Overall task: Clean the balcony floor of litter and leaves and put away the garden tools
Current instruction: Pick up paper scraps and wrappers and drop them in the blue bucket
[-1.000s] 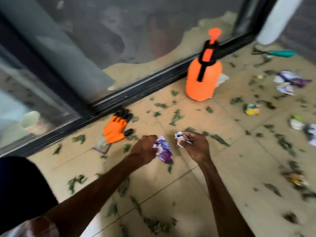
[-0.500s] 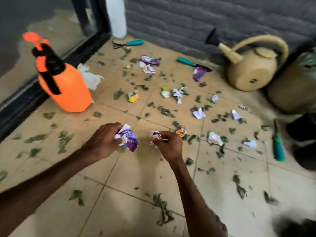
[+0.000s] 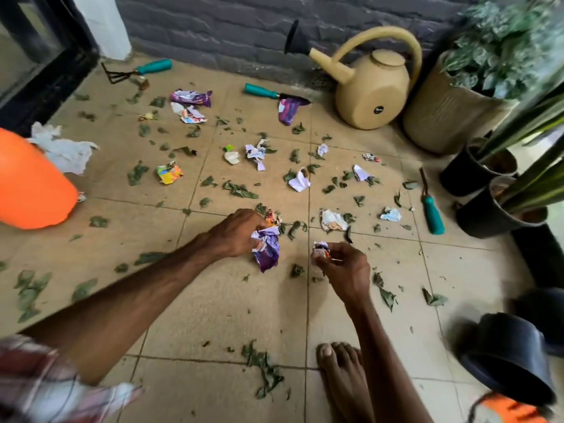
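Observation:
My left hand [image 3: 236, 233] grips a crumpled purple wrapper [image 3: 267, 250] just above the tiled floor [image 3: 219, 303]. A little to its right, my right hand [image 3: 345, 267] pinches a small crumpled scrap [image 3: 320, 249]. Just beyond my left hand lies an orange-and-white scrap [image 3: 272, 217]. More wrappers, such as a purple one [image 3: 190, 97], a yellow one [image 3: 169, 173] and a white one [image 3: 332, 220], lie scattered among several dry leaves [image 3: 239, 189]. Three teal-handled tools lie on the floor: a hand rake [image 3: 137, 71], a trowel [image 3: 271, 93] and another [image 3: 432, 210].
An orange sprayer [image 3: 30, 181] stands at the left, white paper [image 3: 64, 149] behind it. A beige watering can [image 3: 369, 83] lies by the grey brick wall. Potted plants [image 3: 488, 166] line the right side. A dark pot [image 3: 506, 355] sits at lower right. My bare foot [image 3: 341, 374] is below.
The view has swung right, away from the glass door and orange glove, toward the brick wall and plants. Both hands keep hold of their scraps and have moved further over the littered floor.

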